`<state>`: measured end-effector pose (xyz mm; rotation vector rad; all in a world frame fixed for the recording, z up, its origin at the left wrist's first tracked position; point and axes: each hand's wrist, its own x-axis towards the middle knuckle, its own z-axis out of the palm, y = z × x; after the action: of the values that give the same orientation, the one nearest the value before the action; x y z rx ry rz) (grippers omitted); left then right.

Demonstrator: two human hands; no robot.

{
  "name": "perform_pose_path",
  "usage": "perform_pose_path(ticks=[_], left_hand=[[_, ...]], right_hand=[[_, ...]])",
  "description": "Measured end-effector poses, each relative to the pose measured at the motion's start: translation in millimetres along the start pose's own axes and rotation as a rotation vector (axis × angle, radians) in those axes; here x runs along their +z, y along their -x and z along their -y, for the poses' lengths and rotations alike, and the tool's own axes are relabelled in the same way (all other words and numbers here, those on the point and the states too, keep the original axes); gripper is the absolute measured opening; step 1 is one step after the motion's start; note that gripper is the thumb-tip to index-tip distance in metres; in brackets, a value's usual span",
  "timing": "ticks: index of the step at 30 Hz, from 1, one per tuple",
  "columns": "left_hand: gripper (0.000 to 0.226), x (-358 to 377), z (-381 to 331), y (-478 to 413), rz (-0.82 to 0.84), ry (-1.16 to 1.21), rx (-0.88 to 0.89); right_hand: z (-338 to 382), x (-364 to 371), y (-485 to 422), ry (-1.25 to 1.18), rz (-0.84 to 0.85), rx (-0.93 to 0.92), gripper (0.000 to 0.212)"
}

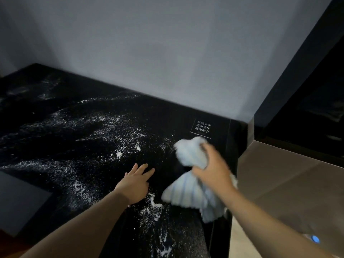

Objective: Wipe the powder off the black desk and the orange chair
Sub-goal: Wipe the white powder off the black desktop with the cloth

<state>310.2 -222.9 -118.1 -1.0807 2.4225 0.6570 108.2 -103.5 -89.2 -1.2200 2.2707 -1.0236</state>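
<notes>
White powder [96, 127] lies scattered in streaks across the glossy black desk [176, 116], thickest in the middle and near the front. My right hand [214, 164] grips a bunched pale blue striped cloth [191, 192] at the desk's right end, just above the surface. Part of the cloth hangs below the hand and part sticks up beyond it. My left hand [136, 181] rests flat on the desk with fingers straight, left of the cloth, among the powder. The orange chair is not in view.
A grey wall [167, 53] runs along the desk's back edge. A small white-lettered sign [202, 128] sits at the back right of the desk. A dark grey panel [20, 202] lies at front left. A black cabinet [307, 118] and brown floor [288, 174] are to the right.
</notes>
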Motion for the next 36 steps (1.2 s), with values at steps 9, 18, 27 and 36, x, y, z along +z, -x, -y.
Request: perform_pose_path(ticks=[9, 18, 27, 36], left_hand=[[0.054, 2, -1, 1, -0.016, -0.056, -0.009], [0.042, -50, 15, -10, -0.306, -0.126, 0.122], [0.082, -91, 26, -73, -0.158, -0.26, 0.199], [0.101, -107, 37, -118, -0.071, -0.271, 0.154]], right_hand=[[2, 27, 22, 0.399, 0.264, -0.047, 0.064], [-9, 6, -25, 0.52, 0.154, 0.316, 0.073], [6, -12, -70, 0.28, -0.2, 0.314, 0.061], [-12, 33, -90, 0.637, 0.041, 0.566, 0.061]])
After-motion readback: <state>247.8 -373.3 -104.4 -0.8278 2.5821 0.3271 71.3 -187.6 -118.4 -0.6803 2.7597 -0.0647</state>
